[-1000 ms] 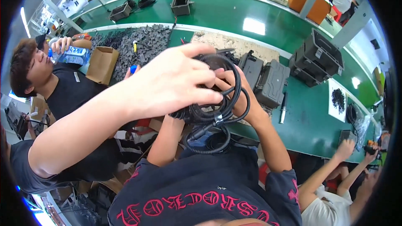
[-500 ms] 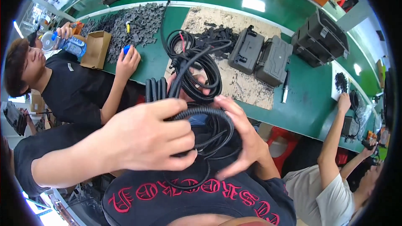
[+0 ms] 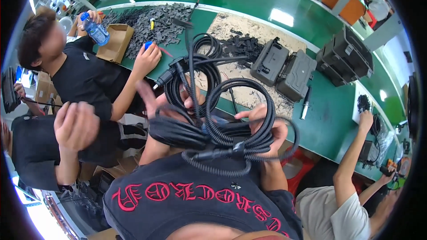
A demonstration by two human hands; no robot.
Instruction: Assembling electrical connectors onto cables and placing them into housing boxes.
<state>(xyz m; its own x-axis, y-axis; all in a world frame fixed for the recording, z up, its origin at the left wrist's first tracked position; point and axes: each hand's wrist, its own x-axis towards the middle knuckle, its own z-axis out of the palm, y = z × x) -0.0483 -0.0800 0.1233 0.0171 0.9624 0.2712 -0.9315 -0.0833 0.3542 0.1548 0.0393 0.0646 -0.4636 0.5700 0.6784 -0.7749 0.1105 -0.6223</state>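
My left hand is closed around a coil of black corrugated cable, its fingers showing through the loops. A black connector sticks out at the left of that coil. My right hand grips a second coil of black corrugated cable, held in front of my chest. A band ties this coil near its bottom, and a loose loop hangs below. Between my hands lies a thick bundle of smooth black cable; what supports it is partly hidden.
A co-worker's blurred hand is raised at my left. Another person beyond holds a bottle and a blue part. On the green table are grey cases, a knife, cardboard, a box and heaped black pieces.
The co-worker's hand has let go of the second coil and drawn back to the left. My right hand has closed on that coil, which now stands raised and spread out.
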